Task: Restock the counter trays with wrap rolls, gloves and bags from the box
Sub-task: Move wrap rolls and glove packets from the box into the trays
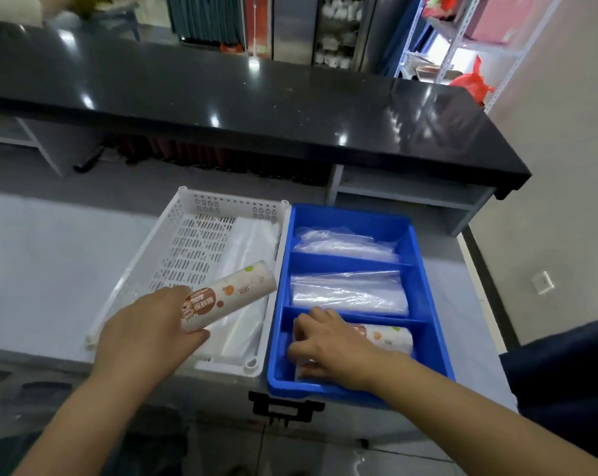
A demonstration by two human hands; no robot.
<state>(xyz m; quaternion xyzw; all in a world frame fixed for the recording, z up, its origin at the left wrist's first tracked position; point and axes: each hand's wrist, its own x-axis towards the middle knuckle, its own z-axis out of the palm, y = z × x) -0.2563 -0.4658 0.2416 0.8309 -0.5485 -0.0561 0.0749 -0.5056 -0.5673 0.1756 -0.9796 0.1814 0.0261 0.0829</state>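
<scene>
The fingers of the left hand (146, 326) curl around one end of a white cylindrical wrap roll with orange and brown printed label (227, 295), thumb underneath and the other fingers over the top, so the grip is closed on it. The roll is lifted and tilted, its free end pointing up and to the right above the white perforated plastic basket (187, 242). Under it, along the right side of that basket, lies a stack of clear plastic bags (246, 255).

The right hand (328, 348) reaches down into the nearest compartment of the blue plastic divided tray (428, 304). Its fingers are spread and bent over the left end of a second white printed wrap roll (390, 338), which lies flat across that compartment; the fingertips press on something pale at the compartment's left side, but whether they truly clasp the roll cannot be told. The middle compartment holds a packet of clear plastic film (349, 293), and the far compartment holds another clear plastic packet (342, 243).

Basket and tray sit side by side, touching, on a pale grey counter surface (43, 269). Beyond them runs a raised glossy black countertop (222, 87). A black latch (284, 407) shows at the near edge just below the blue tray.
</scene>
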